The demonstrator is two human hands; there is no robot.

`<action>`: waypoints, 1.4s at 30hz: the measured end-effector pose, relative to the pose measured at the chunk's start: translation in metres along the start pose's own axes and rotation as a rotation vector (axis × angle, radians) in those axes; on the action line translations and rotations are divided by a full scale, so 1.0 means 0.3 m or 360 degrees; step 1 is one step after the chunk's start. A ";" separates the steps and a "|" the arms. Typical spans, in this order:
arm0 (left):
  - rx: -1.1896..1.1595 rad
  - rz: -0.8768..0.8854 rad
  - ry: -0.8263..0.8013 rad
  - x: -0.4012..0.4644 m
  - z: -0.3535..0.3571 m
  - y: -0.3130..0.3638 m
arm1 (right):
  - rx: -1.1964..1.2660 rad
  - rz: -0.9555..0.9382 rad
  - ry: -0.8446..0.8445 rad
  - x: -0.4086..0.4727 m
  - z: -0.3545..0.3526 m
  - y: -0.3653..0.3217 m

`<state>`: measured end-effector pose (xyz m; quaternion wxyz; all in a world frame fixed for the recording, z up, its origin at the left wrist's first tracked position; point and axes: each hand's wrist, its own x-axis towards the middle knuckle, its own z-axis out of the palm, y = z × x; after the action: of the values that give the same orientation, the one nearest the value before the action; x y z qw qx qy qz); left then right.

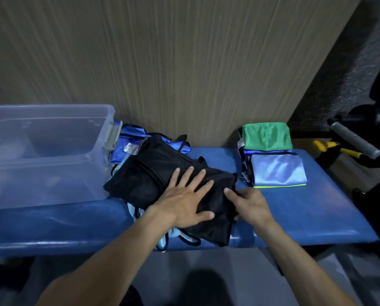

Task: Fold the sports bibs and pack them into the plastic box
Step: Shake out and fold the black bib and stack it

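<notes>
Left of your hands sits the plastic box (45, 151). Your left hand (185, 196) presses flat, fingers spread, on the black bib (149, 173). Your right hand (249, 205) pinches that bib's right edge. Beyond it lie the folded bibs (273, 155).

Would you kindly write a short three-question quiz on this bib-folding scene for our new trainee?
1. True or false: the left hand lies flat on the black bib.
2. The folded green bib sits: A) in the plastic box; B) on the folded stack at the right; C) on the floor.
3. What colour is the padded bench?

Key: 1 true; 2 B; 3 blue.
</notes>
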<state>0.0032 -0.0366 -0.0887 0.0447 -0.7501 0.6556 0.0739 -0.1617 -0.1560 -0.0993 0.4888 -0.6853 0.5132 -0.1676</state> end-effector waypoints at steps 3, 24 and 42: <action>0.0046 -0.0078 -0.0060 0.001 0.030 -0.049 | 0.0040 0.0034 -0.0046 0.002 0.009 -0.008; -0.0139 -0.0104 0.0070 0.058 0.082 0.188 | 0.0357 0.0126 0.0152 -0.012 -0.136 0.113; 0.0025 -0.0273 0.0529 0.119 0.055 -0.076 | -0.0188 -0.0035 0.0378 -0.051 -0.130 0.144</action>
<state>0.0296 -0.0657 -0.1119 -0.0522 -0.8047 0.5882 -0.0603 -0.2200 -0.1621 -0.1134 0.3816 -0.6938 0.5689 -0.2223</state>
